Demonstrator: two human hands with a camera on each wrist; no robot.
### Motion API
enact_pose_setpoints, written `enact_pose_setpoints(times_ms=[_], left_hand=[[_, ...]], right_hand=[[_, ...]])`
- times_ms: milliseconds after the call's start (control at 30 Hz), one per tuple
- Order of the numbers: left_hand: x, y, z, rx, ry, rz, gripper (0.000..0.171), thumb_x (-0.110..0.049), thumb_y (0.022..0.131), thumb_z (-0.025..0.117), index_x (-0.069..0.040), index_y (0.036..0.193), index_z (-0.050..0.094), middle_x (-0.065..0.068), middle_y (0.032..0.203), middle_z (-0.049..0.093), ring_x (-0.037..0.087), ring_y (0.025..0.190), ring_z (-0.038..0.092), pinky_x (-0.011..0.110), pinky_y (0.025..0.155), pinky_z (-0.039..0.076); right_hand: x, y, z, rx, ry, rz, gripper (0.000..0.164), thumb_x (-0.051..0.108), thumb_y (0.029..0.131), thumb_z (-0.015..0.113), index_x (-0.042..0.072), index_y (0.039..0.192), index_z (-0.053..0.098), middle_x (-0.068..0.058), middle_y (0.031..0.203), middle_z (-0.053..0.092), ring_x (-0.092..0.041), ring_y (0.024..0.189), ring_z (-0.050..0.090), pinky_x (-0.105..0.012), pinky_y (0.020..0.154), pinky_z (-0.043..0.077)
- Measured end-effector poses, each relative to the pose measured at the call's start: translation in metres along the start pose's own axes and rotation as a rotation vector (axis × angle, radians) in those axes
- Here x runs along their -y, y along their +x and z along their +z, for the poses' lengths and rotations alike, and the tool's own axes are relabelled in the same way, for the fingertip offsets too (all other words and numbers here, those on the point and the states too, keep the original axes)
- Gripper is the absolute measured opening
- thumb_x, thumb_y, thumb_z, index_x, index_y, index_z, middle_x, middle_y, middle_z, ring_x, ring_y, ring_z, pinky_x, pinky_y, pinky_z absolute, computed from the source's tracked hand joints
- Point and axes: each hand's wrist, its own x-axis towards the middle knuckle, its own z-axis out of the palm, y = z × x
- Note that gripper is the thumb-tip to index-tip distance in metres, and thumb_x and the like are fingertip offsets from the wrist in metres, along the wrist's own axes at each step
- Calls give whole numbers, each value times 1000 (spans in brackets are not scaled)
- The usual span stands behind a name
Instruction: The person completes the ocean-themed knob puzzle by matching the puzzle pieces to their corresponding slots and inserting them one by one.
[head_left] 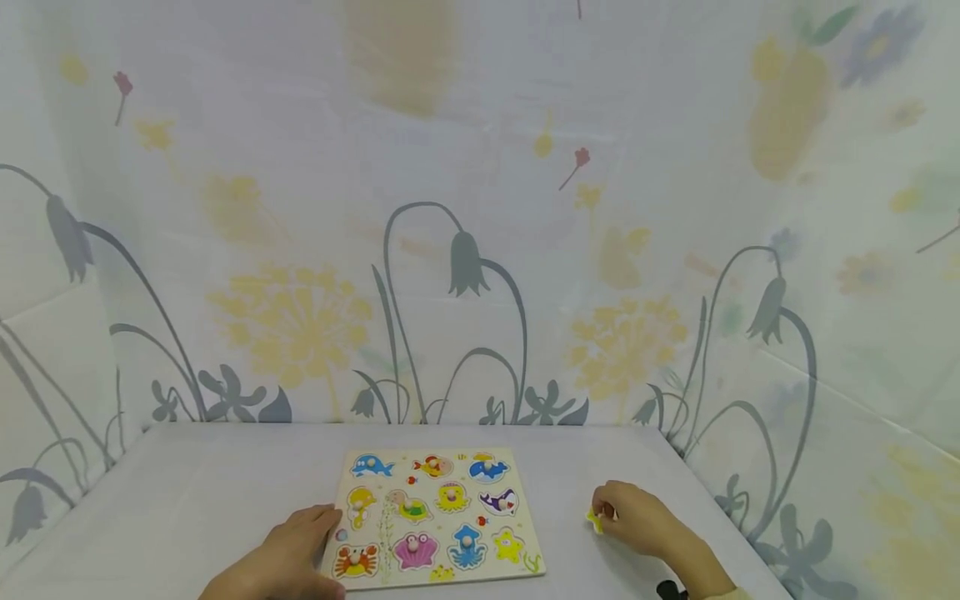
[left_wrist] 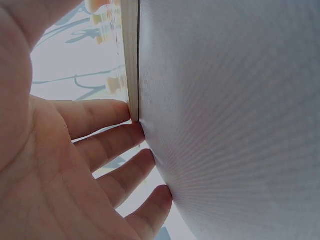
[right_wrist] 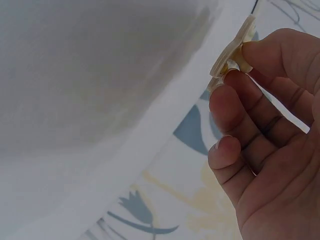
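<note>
A wooden knob puzzle board (head_left: 468, 575) with sea-animal pieces lies flat on the white table. My left hand (head_left: 281, 558) is at its left side, fingers extended. In the left wrist view, the index fingertip (left_wrist: 122, 111) touches the board's edge (left_wrist: 131, 60), while the other fingertips reach the table surface. To the right of the board, my right hand (head_left: 633, 515) pinches a yellow star puzzle piece (head_left: 594, 522) between thumb and fingers. The right wrist view shows that piece (right_wrist: 232, 52) edge-on, held from its knob side. A star-shaped place (head_left: 508, 546) at the board's lower right shows no knob.
The white table (head_left: 247, 467) extends around the board. A floral curtain (head_left: 480, 350) hangs behind and along the sides. A small black object (head_left: 670, 590) is by the right forearm at the bottom edge.
</note>
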Motion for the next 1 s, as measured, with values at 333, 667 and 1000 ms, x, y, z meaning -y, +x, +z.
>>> enact_pose_setpoints(times_ms=[333,667,1000], left_hand=[[0,0,1,7,3,-2,101,-47,55,89,5,132,49,25,136,46,49,127,37,68,99,30],[-2,3,0,26,20,-54,102,-49,53,89,2,132,50,23,138,45,47,130,34,69,101,28],[-5,1,-2,30,12,-66,102,-49,52,89,1,132,51,23,138,45,47,130,34,68,101,28]], right_hand=[[37,24,8,-11,-17,-107,13,10,80,70,21,83,64,15,76,50,-1,68,45,-24,58,43],[67,39,19,46,8,-127,11,10,80,68,20,84,64,16,77,50,-1,67,46,-22,60,44],[93,44,24,116,23,-142,11,13,83,68,22,87,67,18,78,51,-1,70,47,-20,64,45]])
